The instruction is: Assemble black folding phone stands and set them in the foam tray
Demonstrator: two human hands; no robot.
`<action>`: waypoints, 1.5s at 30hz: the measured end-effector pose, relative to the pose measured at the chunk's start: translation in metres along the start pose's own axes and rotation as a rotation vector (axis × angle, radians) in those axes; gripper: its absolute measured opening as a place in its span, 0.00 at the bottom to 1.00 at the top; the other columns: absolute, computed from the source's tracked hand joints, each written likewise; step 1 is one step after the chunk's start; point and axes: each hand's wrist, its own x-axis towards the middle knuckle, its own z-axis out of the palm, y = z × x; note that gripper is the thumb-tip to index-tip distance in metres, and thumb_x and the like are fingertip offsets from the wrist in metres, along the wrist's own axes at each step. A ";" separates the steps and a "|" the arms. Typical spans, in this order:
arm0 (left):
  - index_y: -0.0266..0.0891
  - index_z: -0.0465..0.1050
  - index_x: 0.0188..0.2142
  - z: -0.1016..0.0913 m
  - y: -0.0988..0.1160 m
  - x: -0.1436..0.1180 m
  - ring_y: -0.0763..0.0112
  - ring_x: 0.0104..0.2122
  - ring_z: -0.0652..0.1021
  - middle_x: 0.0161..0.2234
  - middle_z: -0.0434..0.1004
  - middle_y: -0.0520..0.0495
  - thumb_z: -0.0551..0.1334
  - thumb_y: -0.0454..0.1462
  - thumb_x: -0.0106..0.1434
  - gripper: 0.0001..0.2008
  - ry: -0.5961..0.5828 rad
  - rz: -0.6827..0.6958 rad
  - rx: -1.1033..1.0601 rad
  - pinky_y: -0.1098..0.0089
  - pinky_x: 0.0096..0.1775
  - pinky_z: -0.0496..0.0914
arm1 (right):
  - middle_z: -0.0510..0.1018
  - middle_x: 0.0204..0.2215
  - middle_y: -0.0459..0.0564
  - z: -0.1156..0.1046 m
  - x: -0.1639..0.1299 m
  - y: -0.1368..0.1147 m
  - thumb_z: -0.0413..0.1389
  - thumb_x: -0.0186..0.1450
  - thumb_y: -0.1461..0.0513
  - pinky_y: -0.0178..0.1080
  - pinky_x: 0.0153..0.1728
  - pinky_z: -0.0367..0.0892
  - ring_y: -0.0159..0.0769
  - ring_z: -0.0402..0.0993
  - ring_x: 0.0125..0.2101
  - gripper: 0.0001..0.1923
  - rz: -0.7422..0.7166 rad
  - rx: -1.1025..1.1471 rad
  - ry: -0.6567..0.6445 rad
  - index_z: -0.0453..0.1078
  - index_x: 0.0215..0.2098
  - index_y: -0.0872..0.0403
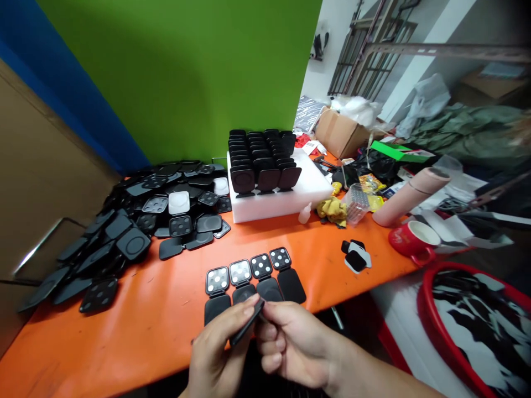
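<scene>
My left hand point(218, 354) and my right hand point(292, 345) meet at the near edge of the orange table point(124, 331), both pinching one thin black flat part point(248, 327) seen edge-on. Just beyond my fingers lies a row of several black hinged parts point(253, 279), opened flat, their upper squares showing white dots. A big loose heap of the same black parts point(136, 221) covers the table's left side. A white foam block point(274, 202) at the back carries rows of upright black parts point(261, 157).
A small glue bottle point(305, 213), a yellow rag point(332, 210) and a clear cup point(355, 203) sit right of the foam. One lone black part point(355, 255), a red mug point(412, 240) and a pink tube point(410, 196) lie further right. A red basin point(477, 326) stands below.
</scene>
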 end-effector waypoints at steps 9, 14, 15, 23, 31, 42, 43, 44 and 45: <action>0.54 0.62 0.51 0.026 0.002 0.005 0.60 0.46 0.73 0.48 0.71 0.46 0.56 0.25 0.56 0.27 -0.134 0.133 -0.110 0.60 0.41 0.73 | 0.51 0.11 0.37 -0.023 -0.017 0.007 0.52 0.59 0.56 0.26 0.14 0.44 0.21 0.46 0.11 0.17 -0.103 0.234 0.176 0.57 0.18 0.56; 0.51 0.67 0.47 0.043 0.001 0.011 0.61 0.44 0.74 0.46 0.73 0.46 0.57 0.27 0.57 0.22 -0.114 0.099 -0.205 0.61 0.43 0.71 | 0.48 0.10 0.36 -0.025 -0.027 0.004 0.50 0.59 0.55 0.27 0.14 0.43 0.21 0.43 0.11 0.18 -0.227 0.144 0.225 0.55 0.17 0.55; 0.49 0.69 0.45 0.046 0.000 0.012 0.62 0.43 0.75 0.44 0.74 0.46 0.57 0.29 0.58 0.18 -0.069 0.009 -0.229 0.62 0.43 0.71 | 0.49 0.11 0.36 -0.027 -0.029 0.002 0.49 0.59 0.55 0.27 0.14 0.44 0.22 0.42 0.12 0.17 -0.277 0.052 0.234 0.57 0.18 0.55; 0.39 0.63 0.45 0.065 -0.001 0.048 0.62 0.39 0.76 0.40 0.74 0.44 0.62 0.42 0.56 0.19 0.171 -0.824 -0.766 0.65 0.39 0.70 | 0.70 0.27 0.46 -0.057 -0.048 -0.017 0.52 0.60 0.57 0.34 0.30 0.57 0.32 0.63 0.28 0.09 -0.757 -1.442 0.606 0.68 0.30 0.54; 0.44 0.49 0.59 0.106 -0.042 0.050 0.60 0.57 0.58 0.60 0.52 0.42 0.54 0.41 0.61 0.27 -0.297 -0.236 0.081 0.56 0.54 0.56 | 0.70 0.25 0.46 -0.110 -0.051 -0.091 0.44 0.64 0.54 0.33 0.28 0.56 0.33 0.65 0.27 0.15 -0.613 -1.640 0.820 0.64 0.28 0.55; 0.38 0.43 0.61 0.129 -0.060 0.039 0.57 0.60 0.50 0.62 0.42 0.44 0.49 0.52 0.59 0.36 -0.614 0.182 0.763 0.52 0.57 0.46 | 0.74 0.31 0.52 -0.124 -0.053 -0.116 0.47 0.61 0.58 0.37 0.37 0.58 0.37 0.69 0.34 0.10 -0.663 -1.826 1.015 0.67 0.35 0.55; 0.38 0.43 0.61 0.129 -0.059 0.039 0.57 0.60 0.50 0.62 0.42 0.44 0.50 0.53 0.59 0.36 -0.614 0.183 0.768 0.52 0.57 0.47 | 0.73 0.31 0.51 -0.126 -0.055 -0.118 0.45 0.62 0.59 0.37 0.37 0.59 0.36 0.69 0.34 0.12 -0.721 -1.731 0.961 0.67 0.37 0.56; 0.38 0.43 0.61 0.129 -0.059 0.039 0.56 0.59 0.50 0.62 0.43 0.44 0.50 0.53 0.59 0.36 -0.614 0.182 0.773 0.52 0.56 0.47 | 0.73 0.31 0.50 -0.127 -0.056 -0.119 0.44 0.63 0.59 0.37 0.37 0.60 0.36 0.69 0.33 0.14 -0.762 -1.634 0.906 0.67 0.40 0.56; 0.38 0.43 0.61 0.129 -0.058 0.040 0.56 0.59 0.50 0.62 0.43 0.44 0.50 0.52 0.59 0.36 -0.615 0.182 0.776 0.52 0.56 0.47 | 0.73 0.30 0.49 -0.127 -0.058 -0.119 0.43 0.64 0.58 0.37 0.36 0.61 0.35 0.69 0.32 0.16 -0.785 -1.550 0.863 0.66 0.42 0.56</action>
